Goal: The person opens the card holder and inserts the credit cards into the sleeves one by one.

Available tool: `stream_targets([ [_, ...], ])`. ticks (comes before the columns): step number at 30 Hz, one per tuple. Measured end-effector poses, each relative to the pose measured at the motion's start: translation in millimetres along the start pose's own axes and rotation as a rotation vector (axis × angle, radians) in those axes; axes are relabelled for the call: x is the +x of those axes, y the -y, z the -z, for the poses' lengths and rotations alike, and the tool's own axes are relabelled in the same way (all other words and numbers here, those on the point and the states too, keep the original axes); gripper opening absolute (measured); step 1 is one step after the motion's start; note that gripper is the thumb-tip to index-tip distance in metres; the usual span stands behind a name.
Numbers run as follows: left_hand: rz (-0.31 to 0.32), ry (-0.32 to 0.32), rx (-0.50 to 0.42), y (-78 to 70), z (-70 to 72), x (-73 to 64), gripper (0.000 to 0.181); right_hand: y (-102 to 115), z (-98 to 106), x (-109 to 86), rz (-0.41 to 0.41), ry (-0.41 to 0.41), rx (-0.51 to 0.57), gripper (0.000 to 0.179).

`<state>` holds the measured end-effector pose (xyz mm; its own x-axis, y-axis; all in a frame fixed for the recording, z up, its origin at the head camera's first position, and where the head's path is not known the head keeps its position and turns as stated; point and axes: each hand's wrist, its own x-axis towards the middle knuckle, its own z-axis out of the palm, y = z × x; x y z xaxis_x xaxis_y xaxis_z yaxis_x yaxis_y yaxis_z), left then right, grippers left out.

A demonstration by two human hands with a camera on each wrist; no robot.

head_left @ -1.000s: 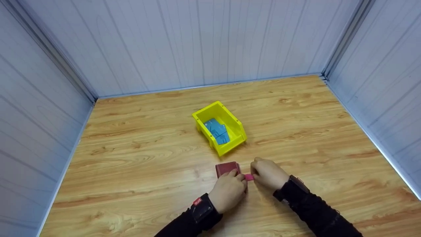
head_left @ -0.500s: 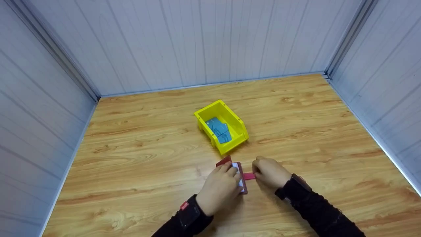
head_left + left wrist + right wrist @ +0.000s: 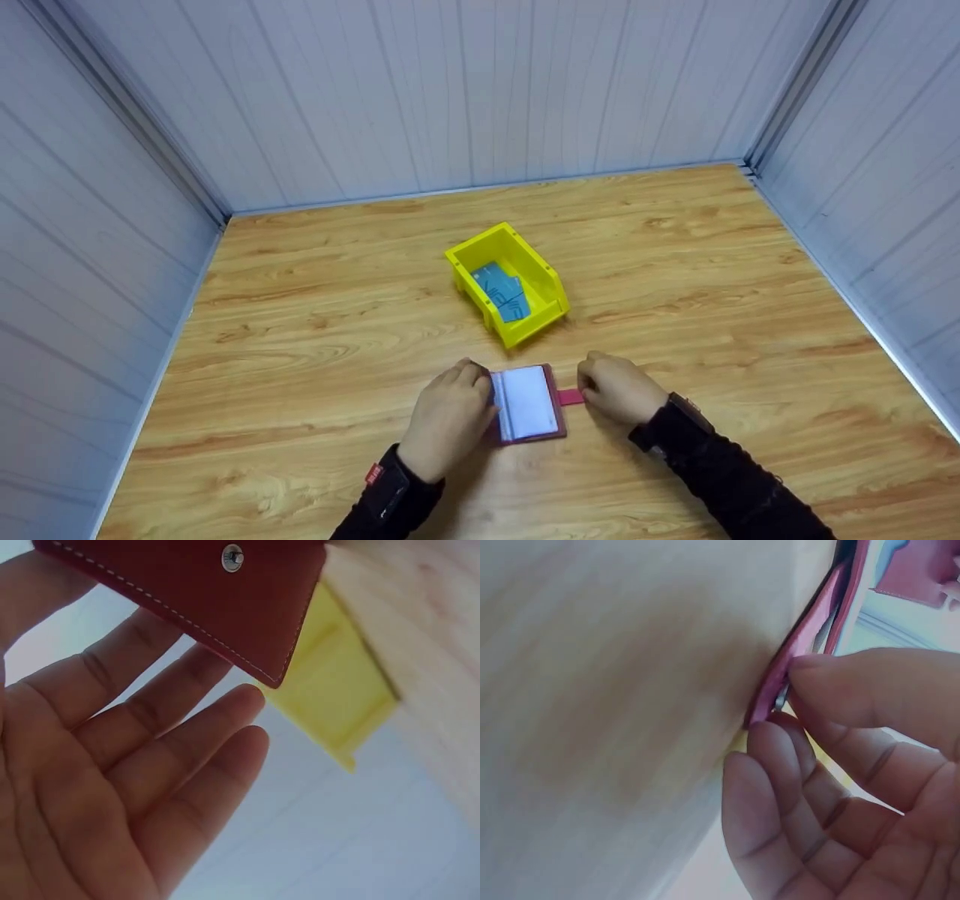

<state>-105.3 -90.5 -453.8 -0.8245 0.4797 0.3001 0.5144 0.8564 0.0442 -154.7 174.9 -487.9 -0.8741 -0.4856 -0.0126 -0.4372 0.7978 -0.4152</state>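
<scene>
A small red card holder [image 3: 556, 401] lies spread on the table, a white inner page or sleeve [image 3: 529, 401] facing up. My left hand [image 3: 450, 412] grips its front cover at the left. Close up in the left wrist view, that cover [image 3: 202, 600] shows pale stitching and a metal snap stud, with the fingers [image 3: 172, 742] behind and below it. My right hand [image 3: 619, 386] pinches the end of the pink strap [image 3: 571, 397] on the holder's right side. A metal snap part [image 3: 781, 699] shows between thumb and fingertips in the right wrist view.
Behind the card holder stands a yellow bin [image 3: 551, 289], low front towards the right. Blue cards [image 3: 499, 291] lie inside it. Pale panel walls [image 3: 420, 97] enclose the wooden table [image 3: 300, 360] at the back and sides.
My left hand has swung the cover up and over to the left, uncovering the white inside. The right hand has kept its pinch on the strap and hardly moved.
</scene>
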Motion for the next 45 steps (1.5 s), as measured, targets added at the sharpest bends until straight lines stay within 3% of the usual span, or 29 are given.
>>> stream_targets([
  [6,0.035,0.124,-0.017,5.2,-11.5,-6.4,0.03,0.5,0.6,0.8,-0.002,0.004,0.001,0.009],
  [10,0.071,0.23,-0.083,7.3,-16.1,-7.0,0.029,-0.6,1.3,1.3,-0.002,0.021,0.007,0.009],
  [13,0.082,0.273,-0.135,10.3,-19.5,-7.3,0.03,-2.0,1.5,2.0,0.004,0.03,0.01,0.009],
  [19,0.061,0.286,-0.2,15.6,-24.2,-7.6,0.035,-3.4,4.2,4.6,0.011,0.064,0.015,0.008],
  [24,0.049,0.285,-0.191,15.8,-25.5,-8.2,0.039,-1.0,8.8,9.4,-0.019,0.097,0.036,0.01],
  [29,0.038,0.294,-0.18,15.6,-25.3,-9.5,0.045,4.1,22.1,19.9,-0.018,0.067,0.095,0.014],
  [38,0.033,0.302,-0.167,14.2,-26.1,-10.7,0.045,27.0,57.8,54.6,-0.125,-0.014,0.258,0.018],
  [45,0.021,0.25,-0.172,14.8,-29.0,-10.9,0.046,39.3,66.9,90.8,-0.112,-0.069,0.217,0.03],
])
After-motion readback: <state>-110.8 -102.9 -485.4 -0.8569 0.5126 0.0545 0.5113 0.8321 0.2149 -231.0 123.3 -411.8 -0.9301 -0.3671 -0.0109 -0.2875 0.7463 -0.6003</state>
